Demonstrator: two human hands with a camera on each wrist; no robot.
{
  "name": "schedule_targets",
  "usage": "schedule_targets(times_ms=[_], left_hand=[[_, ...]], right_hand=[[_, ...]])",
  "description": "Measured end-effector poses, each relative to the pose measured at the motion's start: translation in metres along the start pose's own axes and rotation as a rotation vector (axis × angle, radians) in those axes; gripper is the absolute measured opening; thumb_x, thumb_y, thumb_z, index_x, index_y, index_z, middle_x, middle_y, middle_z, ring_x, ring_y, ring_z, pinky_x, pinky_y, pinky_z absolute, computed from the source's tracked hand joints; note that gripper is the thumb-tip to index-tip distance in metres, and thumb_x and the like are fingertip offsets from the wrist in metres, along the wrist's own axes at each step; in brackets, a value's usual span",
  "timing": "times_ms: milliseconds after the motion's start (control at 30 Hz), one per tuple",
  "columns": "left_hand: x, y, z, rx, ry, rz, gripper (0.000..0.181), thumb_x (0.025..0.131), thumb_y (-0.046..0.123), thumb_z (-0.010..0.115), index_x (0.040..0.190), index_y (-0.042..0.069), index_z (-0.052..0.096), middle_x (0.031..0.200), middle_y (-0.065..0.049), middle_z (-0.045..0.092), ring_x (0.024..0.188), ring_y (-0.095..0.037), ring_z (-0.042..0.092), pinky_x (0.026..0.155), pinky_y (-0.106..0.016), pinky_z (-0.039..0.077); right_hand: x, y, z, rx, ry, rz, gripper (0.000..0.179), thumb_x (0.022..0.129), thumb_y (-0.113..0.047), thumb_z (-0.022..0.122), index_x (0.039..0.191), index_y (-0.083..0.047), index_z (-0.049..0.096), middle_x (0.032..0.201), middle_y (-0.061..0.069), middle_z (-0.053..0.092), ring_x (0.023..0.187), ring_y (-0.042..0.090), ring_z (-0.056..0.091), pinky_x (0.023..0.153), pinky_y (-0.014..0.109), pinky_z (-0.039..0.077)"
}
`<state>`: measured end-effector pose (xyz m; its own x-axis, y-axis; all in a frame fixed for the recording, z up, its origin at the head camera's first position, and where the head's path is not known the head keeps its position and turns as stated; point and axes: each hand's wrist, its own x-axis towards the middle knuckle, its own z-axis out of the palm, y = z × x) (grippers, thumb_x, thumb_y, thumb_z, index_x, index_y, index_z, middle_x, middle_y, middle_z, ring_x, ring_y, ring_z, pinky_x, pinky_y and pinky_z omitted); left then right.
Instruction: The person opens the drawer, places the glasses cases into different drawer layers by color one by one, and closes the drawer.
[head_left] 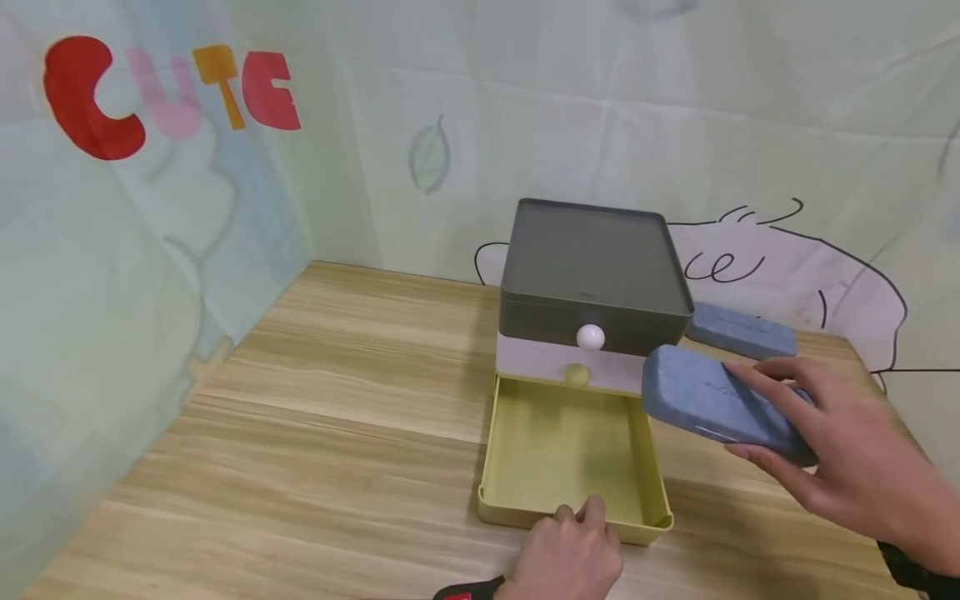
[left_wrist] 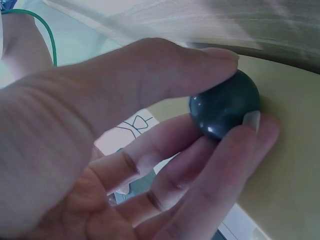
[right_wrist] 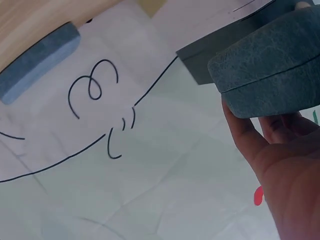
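A small drawer unit [head_left: 596, 250] has a dark grey top, a pale middle drawer and a yellow bottom drawer [head_left: 562, 450] pulled out, with nothing lying in it. My left hand [head_left: 566, 554] is at that drawer's front. In the left wrist view, its thumb and fingers pinch a round dark knob [left_wrist: 225, 107] on the yellow front. With thumb and fingers, my right hand [head_left: 862, 454] holds a blue glasses case [head_left: 697, 396] above the table, right of the open drawer. The case looks closed and is slightly tilted.
A second blue case [head_left: 742, 331] lies on the wooden table [head_left: 337, 433], right of the drawer unit near the back. Printed cloth [head_left: 375, 125] hangs behind the table and along its left side. White and yellow round knobs stand out on the upper drawers.
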<state>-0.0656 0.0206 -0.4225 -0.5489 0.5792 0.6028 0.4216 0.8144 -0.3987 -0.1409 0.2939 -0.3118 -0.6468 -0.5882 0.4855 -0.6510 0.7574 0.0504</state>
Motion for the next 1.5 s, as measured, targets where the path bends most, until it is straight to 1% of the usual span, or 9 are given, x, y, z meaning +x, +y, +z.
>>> schedule_targets(times_ms=[67,267,367,433,533,800,967,1200,1500], left_hand=[[0.000,0.000,0.001,0.001,0.000,0.004,0.059,0.088,-0.003,0.014,0.053,0.022,0.053,0.066,0.006,0.048,0.043,-0.002,0.036,0.034,-0.016,0.032],[-0.001,0.000,0.002,-0.001,-0.013,0.015,0.059,0.088,-0.003,0.013,0.053,0.023,0.053,0.067,0.006,0.049,0.043,-0.003,0.036,0.034,-0.016,0.032],[-0.001,0.000,0.002,-0.005,-0.006,0.011,0.040,0.083,0.001,0.039,0.055,0.024,0.056,0.067,0.006,0.050,0.043,-0.003,0.038,0.034,-0.017,0.032],[-0.001,0.000,0.002,-0.008,-0.008,0.008,0.026,0.080,0.013,0.055,0.057,0.024,0.059,0.068,0.006,0.050,0.044,-0.003,0.039,0.034,-0.018,0.033],[0.000,-0.001,-0.001,-0.017,-0.027,0.015,0.016,0.077,0.028,0.065,0.061,0.024,0.064,0.070,0.006,0.054,0.044,-0.004,0.040,0.035,-0.018,0.034],[0.001,-0.004,-0.007,-0.052,-0.142,0.061,0.017,0.084,0.032,0.072,0.069,0.023,0.071,0.074,0.005,0.057,0.044,-0.005,0.040,0.036,-0.017,0.035],[0.001,-0.004,-0.007,-0.047,-0.146,0.060,0.017,0.083,0.034,0.072,0.069,0.024,0.072,0.075,0.005,0.057,0.044,-0.006,0.041,0.036,-0.017,0.035],[0.002,-0.004,-0.009,-0.077,-0.199,0.065,0.017,0.085,0.034,0.071,0.071,0.024,0.072,0.078,0.004,0.058,0.046,-0.007,0.043,0.037,-0.018,0.037],[0.002,-0.004,-0.010,-0.078,-0.204,0.075,0.020,0.087,0.034,0.070,0.070,0.023,0.070,0.075,0.004,0.055,0.046,-0.007,0.042,0.037,-0.017,0.037]], right_hand=[[0.003,-0.006,0.003,0.003,-0.005,-0.008,0.082,0.071,-0.043,0.089,0.144,-0.019,0.059,0.123,0.008,0.060,0.093,0.021,0.060,0.070,0.026,0.044],[0.012,-0.021,0.018,0.052,-0.012,-0.075,0.072,0.087,-0.061,0.070,0.145,-0.022,0.057,0.127,0.005,0.059,0.094,0.017,0.062,0.071,0.026,0.048],[0.018,-0.029,0.024,0.070,-0.045,-0.088,0.073,0.086,-0.060,0.072,0.148,-0.025,0.054,0.128,0.004,0.058,0.099,0.016,0.062,0.072,0.027,0.050],[0.022,-0.033,0.029,0.081,-0.057,-0.104,0.073,0.086,-0.060,0.072,0.148,-0.026,0.054,0.127,0.004,0.058,0.100,0.016,0.062,0.072,0.028,0.052],[0.028,-0.038,0.037,0.094,-0.059,-0.139,0.072,0.087,-0.059,0.071,0.148,-0.026,0.054,0.127,0.003,0.058,0.102,0.016,0.062,0.073,0.031,0.055],[0.040,-0.051,0.056,0.102,-0.057,-0.200,0.071,0.087,-0.059,0.071,0.148,-0.027,0.054,0.126,0.005,0.058,0.101,0.015,0.062,0.073,0.035,0.055],[0.045,-0.056,0.070,0.104,-0.062,-0.219,0.073,0.084,-0.058,0.074,0.147,-0.027,0.054,0.126,0.007,0.058,0.099,0.017,0.063,0.071,0.034,0.056],[0.050,-0.062,0.091,0.092,-0.078,-0.245,0.077,0.081,-0.058,0.077,0.146,-0.024,0.056,0.125,0.010,0.059,0.099,0.020,0.064,0.074,0.037,0.057],[0.053,-0.060,0.114,0.059,-0.099,-0.257,0.078,0.076,-0.058,0.081,0.142,-0.022,0.062,0.120,0.010,0.061,0.104,0.022,0.063,0.074,0.038,0.057]])
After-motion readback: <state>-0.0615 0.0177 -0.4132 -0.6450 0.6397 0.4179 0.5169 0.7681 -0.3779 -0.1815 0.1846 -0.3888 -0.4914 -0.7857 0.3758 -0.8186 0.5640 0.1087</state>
